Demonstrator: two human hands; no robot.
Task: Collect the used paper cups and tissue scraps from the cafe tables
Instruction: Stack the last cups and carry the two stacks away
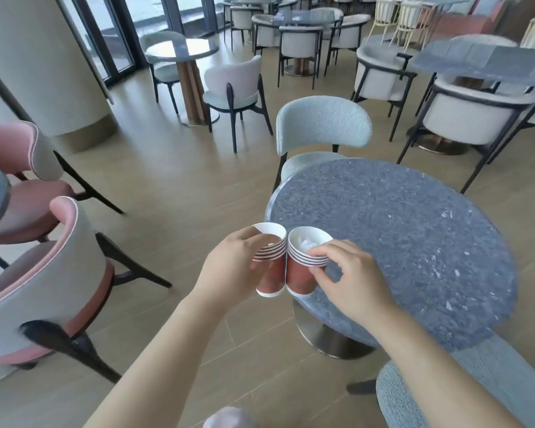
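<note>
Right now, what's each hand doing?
Left hand: grips the left cup stack.
Right hand: pinches the right cup stack, tissue inside.

A person's left forearm (167, 350) and right forearm (430, 366) are bare along their whole visible length. The left hand (232, 264) and right hand (349, 279) are bare too. A blurred mauve-grey shape (229, 417), possibly clothing, sits at the bottom edge.
</note>
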